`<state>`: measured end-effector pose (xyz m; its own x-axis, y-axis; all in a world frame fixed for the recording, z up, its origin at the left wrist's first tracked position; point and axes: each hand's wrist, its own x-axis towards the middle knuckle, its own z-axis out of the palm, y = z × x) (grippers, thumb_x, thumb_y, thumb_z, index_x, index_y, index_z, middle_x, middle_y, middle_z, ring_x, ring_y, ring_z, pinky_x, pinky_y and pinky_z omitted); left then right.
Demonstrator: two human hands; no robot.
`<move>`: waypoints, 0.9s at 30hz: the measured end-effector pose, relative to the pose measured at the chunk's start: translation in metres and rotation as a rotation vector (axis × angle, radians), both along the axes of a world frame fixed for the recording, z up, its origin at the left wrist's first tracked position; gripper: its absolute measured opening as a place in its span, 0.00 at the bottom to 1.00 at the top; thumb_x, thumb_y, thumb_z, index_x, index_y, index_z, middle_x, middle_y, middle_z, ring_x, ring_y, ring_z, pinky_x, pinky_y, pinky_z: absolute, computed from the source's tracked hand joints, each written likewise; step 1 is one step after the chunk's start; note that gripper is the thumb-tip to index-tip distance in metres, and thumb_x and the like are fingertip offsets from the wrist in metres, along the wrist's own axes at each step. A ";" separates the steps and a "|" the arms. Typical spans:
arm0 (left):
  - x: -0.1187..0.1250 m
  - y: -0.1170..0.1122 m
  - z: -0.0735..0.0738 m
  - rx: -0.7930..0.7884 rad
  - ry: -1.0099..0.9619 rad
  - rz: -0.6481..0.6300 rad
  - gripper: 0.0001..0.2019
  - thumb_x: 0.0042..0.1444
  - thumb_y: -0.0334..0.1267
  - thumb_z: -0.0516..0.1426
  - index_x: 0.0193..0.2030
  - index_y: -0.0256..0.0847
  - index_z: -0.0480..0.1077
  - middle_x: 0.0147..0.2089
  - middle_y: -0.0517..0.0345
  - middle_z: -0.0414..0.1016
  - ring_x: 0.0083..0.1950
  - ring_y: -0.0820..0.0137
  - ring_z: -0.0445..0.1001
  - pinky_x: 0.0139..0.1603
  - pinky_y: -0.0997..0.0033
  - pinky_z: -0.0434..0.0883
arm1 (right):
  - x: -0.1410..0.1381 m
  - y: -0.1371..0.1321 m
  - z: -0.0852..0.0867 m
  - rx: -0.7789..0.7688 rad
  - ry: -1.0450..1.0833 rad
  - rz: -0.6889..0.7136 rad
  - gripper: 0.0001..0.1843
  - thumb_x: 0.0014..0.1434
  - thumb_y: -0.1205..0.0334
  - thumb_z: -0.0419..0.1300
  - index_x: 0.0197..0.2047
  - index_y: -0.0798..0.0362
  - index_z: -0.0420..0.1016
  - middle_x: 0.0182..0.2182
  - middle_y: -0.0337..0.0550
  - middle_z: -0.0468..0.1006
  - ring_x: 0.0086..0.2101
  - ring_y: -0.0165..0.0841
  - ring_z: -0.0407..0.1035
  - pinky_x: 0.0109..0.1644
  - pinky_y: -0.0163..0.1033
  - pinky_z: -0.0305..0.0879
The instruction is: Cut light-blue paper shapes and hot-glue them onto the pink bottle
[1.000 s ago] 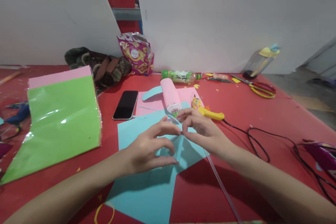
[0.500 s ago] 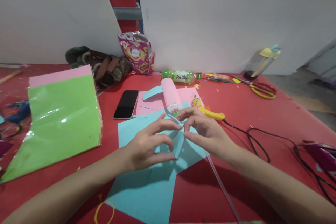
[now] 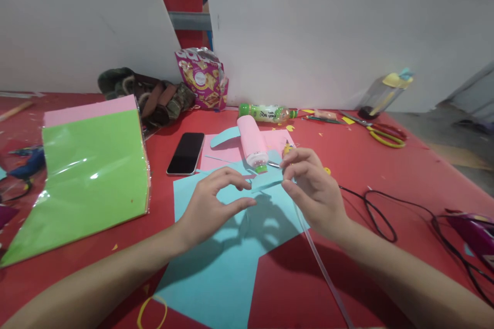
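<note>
My right hand [image 3: 318, 193] pinches the right end of a small blue paper piece [image 3: 267, 181] between thumb and fingers. My left hand [image 3: 206, 208] is at the paper's left end, thumb and fingers apart; whether a fingertip touches it I cannot tell. Beneath both hands lies a large blue paper sheet [image 3: 216, 282], shadowed by them. Just beyond the held piece rests a pink-wrapped bottle [image 3: 252, 141] with a green cap [image 3: 261, 169], a blue paper strip [image 3: 225, 136] sticking out at its left. The yellow glue gun [image 3: 287, 147] is mostly hidden behind my right hand.
A black phone [image 3: 186, 153] and a plastic-wrapped pack of green paper [image 3: 94, 169] lie left. At the back are a snack bag [image 3: 203, 79] and a green-labelled bottle [image 3: 266, 112]. Scissors [image 3: 386, 136], a clear bottle [image 3: 380, 95] and a black cable [image 3: 376, 216] occupy the right.
The small blue paper piece has turned flatter between my hands. My left fingers have moved apart from it, toward the left, while my right hand has shifted slightly right and covers more of the glue gun.
</note>
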<state>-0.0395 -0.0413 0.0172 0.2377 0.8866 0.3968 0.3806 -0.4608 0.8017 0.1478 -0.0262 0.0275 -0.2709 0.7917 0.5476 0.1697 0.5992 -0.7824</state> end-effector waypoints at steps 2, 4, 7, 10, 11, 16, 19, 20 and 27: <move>-0.001 0.000 0.000 -0.047 -0.063 0.011 0.06 0.46 0.37 0.61 0.31 0.39 0.70 0.32 0.59 0.69 0.35 0.72 0.68 0.39 0.71 0.65 | -0.001 0.001 -0.001 -0.007 0.014 0.020 0.05 0.54 0.70 0.53 0.29 0.51 0.64 0.35 0.42 0.60 0.41 0.34 0.60 0.47 0.46 0.58; -0.002 0.000 0.000 -0.105 -0.122 0.011 0.06 0.46 0.37 0.60 0.32 0.40 0.71 0.32 0.59 0.69 0.35 0.72 0.67 0.39 0.71 0.65 | -0.002 0.001 -0.002 -0.014 0.027 0.043 0.06 0.54 0.70 0.52 0.29 0.51 0.64 0.35 0.42 0.60 0.42 0.34 0.60 0.47 0.46 0.58; -0.002 0.000 0.000 -0.217 -0.192 0.017 0.04 0.46 0.37 0.60 0.26 0.39 0.70 0.28 0.60 0.68 0.32 0.73 0.66 0.36 0.72 0.64 | -0.003 0.000 -0.003 -0.012 0.039 0.060 0.06 0.54 0.71 0.52 0.29 0.50 0.64 0.34 0.41 0.60 0.42 0.34 0.60 0.47 0.46 0.58; -0.001 0.001 0.002 -0.319 -0.251 0.023 0.05 0.45 0.36 0.60 0.23 0.39 0.69 0.25 0.61 0.67 0.30 0.73 0.65 0.35 0.72 0.64 | -0.004 -0.001 -0.004 -0.011 0.040 0.059 0.06 0.54 0.71 0.52 0.29 0.50 0.64 0.35 0.41 0.60 0.42 0.34 0.60 0.47 0.45 0.58; 0.000 0.001 0.003 -0.347 -0.280 0.022 0.04 0.44 0.35 0.60 0.23 0.39 0.69 0.26 0.61 0.67 0.30 0.73 0.65 0.34 0.72 0.63 | -0.004 -0.001 -0.004 -0.014 0.039 0.059 0.06 0.54 0.71 0.52 0.29 0.50 0.64 0.35 0.41 0.60 0.42 0.34 0.59 0.47 0.45 0.57; 0.002 0.003 0.003 -0.466 -0.439 0.030 0.06 0.41 0.35 0.61 0.22 0.39 0.67 0.24 0.65 0.64 0.27 0.76 0.62 0.31 0.75 0.61 | -0.003 -0.002 -0.005 -0.013 0.023 0.063 0.06 0.54 0.71 0.52 0.29 0.50 0.63 0.35 0.41 0.60 0.41 0.33 0.59 0.48 0.44 0.57; 0.001 0.004 0.001 -0.479 -0.486 0.020 0.06 0.40 0.35 0.63 0.23 0.40 0.69 0.24 0.65 0.62 0.27 0.77 0.61 0.32 0.76 0.60 | -0.003 -0.002 -0.004 -0.006 0.019 0.058 0.06 0.54 0.71 0.52 0.29 0.50 0.63 0.35 0.41 0.60 0.41 0.33 0.58 0.48 0.44 0.56; 0.001 0.005 0.000 -0.485 -0.503 0.013 0.05 0.39 0.35 0.63 0.23 0.40 0.70 0.24 0.65 0.62 0.27 0.77 0.61 0.32 0.76 0.60 | -0.003 -0.002 -0.004 -0.007 0.020 0.058 0.06 0.54 0.70 0.52 0.29 0.50 0.63 0.35 0.41 0.61 0.41 0.33 0.58 0.48 0.44 0.56; 0.001 0.005 -0.002 -0.604 -0.670 -0.067 0.06 0.38 0.39 0.64 0.24 0.42 0.74 0.26 0.64 0.63 0.29 0.78 0.62 0.30 0.78 0.59 | -0.003 -0.002 -0.005 -0.024 -0.005 0.061 0.05 0.54 0.69 0.52 0.29 0.50 0.64 0.35 0.41 0.61 0.41 0.34 0.59 0.47 0.47 0.57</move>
<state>-0.0383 -0.0365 0.0150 0.1828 0.9814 -0.0582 -0.2653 0.1062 0.9583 0.1444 -0.0283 0.0224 -0.3212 0.7868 0.5271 0.1372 0.5894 -0.7961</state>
